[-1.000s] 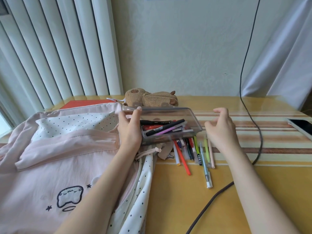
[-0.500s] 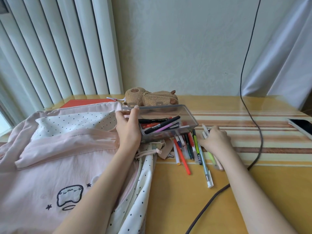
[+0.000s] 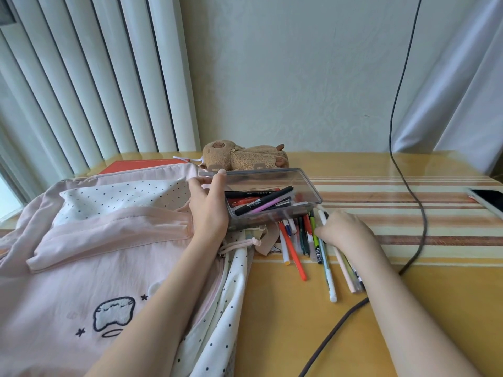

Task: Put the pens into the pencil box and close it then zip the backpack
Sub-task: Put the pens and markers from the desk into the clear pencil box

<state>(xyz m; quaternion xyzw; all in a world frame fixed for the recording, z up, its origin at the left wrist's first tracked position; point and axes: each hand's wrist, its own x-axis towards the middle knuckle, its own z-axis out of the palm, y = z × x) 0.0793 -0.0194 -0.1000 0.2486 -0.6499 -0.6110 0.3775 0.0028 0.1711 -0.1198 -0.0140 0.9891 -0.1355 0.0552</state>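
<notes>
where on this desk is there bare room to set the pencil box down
Bare striped tabletop between the pencil box and the phone, crossed by the cable. Crowded: loose pens beside the backpack.

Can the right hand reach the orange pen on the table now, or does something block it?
Probably yes. The right hand rests on the loose pens, and the orange pen lies uncovered just to its left on the table.
</notes>
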